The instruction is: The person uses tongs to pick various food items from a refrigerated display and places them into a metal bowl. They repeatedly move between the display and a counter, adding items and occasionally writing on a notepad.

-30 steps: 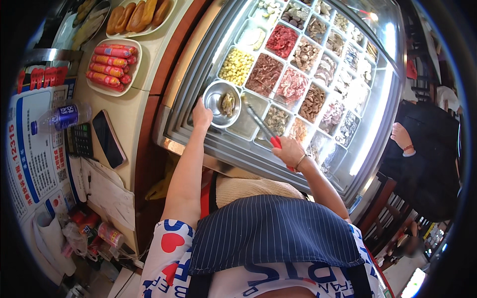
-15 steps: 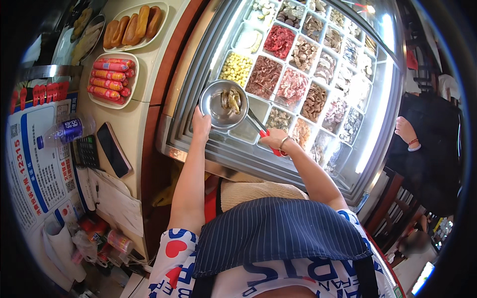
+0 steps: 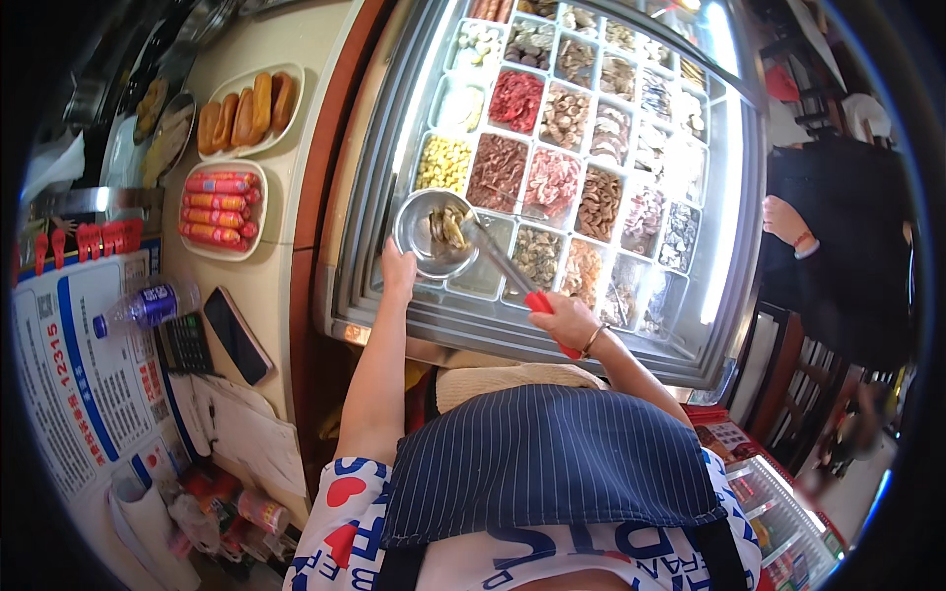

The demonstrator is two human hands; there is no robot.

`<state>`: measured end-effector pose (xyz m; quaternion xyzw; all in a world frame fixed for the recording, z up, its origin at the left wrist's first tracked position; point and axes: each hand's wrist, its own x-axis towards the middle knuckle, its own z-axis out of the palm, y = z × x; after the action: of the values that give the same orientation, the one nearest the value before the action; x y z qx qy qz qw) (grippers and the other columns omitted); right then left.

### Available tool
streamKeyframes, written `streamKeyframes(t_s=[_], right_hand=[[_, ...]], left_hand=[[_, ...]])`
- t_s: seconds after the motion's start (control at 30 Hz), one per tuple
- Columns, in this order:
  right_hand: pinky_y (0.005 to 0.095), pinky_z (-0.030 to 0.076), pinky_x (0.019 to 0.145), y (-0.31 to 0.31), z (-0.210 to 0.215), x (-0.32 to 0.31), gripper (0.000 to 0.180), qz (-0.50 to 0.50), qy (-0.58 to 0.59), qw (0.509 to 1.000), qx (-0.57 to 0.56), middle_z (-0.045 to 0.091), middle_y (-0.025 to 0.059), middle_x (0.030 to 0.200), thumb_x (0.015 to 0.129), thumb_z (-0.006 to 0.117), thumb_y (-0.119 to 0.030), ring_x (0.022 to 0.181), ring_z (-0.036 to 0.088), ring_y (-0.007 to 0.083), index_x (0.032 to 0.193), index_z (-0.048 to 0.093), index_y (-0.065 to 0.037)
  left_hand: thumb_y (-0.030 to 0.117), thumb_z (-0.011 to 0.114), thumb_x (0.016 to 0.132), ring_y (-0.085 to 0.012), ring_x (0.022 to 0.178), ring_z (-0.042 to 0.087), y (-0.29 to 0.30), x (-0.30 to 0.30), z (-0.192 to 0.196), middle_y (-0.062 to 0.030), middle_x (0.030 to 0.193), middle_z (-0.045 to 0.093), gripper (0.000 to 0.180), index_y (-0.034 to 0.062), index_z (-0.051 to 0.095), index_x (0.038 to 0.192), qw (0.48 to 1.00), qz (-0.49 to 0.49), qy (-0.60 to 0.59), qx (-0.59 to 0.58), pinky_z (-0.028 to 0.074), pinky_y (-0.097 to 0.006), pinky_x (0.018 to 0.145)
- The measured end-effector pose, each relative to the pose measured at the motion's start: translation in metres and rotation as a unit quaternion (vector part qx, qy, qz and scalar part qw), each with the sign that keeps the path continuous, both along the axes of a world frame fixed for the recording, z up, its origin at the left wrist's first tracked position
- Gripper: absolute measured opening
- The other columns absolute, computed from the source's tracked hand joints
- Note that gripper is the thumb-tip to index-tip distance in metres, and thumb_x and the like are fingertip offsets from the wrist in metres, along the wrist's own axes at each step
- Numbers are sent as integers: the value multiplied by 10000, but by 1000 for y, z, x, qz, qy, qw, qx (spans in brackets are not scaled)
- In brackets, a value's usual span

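Observation:
My left hand (image 3: 398, 271) grips the rim of a round metal bowl (image 3: 414, 211), tilted over the near left corner of a lit food display case (image 3: 424, 333). A few brownish-yellow food pieces (image 3: 449, 229) lie in the bowl. In my right hand (image 3: 569, 321) are metal tongs (image 3: 505, 264) with red grips, their far end reaching to the bowl's right side beside the food. Just beyond the bowl is a bin of yellow corn-like pieces (image 3: 444, 164). Under its right edge sits a pale bin (image 3: 483, 271) whose contents I cannot make out.
Several bins of sliced meat (image 3: 498, 171) and other foods fill the case. On the left counter stand a tray of red-wrapped sausages (image 3: 217, 209) and a tray of browned, elongated foods (image 3: 246, 113), near a phone (image 3: 236, 335) and plastic bottle (image 3: 148, 305). A person in black (image 3: 838, 246) stands at the right.
The tongs' far end now reaches farther over the bowl, and my right hand sits slightly lower and to the right. The view has shifted a little; the bowl stays in my left hand.

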<state>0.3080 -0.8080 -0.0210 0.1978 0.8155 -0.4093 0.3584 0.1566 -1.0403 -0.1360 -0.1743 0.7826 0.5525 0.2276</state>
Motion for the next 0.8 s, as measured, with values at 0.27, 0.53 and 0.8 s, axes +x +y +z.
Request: streamKeyframes(t_s=[0.27, 0.53, 0.8], right_hand=[[410, 433, 712, -10, 38, 12, 458, -56, 14, 996, 62, 576, 233, 801, 719, 525, -383, 771, 569, 348, 922, 501, 27], [389, 431, 709, -16, 63, 26, 485, -4, -3, 999, 37, 575, 232, 784, 702, 518, -433, 767, 566, 346, 885, 488, 16], [358, 421, 730, -11, 48, 80, 668, -198, 64, 978, -24, 550, 217, 963, 655, 604, -434, 868, 546, 312, 1139, 403, -20]], left_hand=[[-37, 413, 705, -202, 692, 590, 24, 4, 22, -97, 865, 533, 368, 63, 389, 1059, 984, -20, -60, 164, 535, -343, 452], [-40, 383, 703, -252, 719, 607, 27, 8, 30, -137, 931, 529, 378, 54, 364, 1069, 977, -64, -105, 176, 556, -350, 518], [-38, 381, 675, -265, 691, 606, 4, 6, 31, -138, 896, 539, 402, 40, 388, 1069, 977, -59, -130, 160, 551, -363, 493]])
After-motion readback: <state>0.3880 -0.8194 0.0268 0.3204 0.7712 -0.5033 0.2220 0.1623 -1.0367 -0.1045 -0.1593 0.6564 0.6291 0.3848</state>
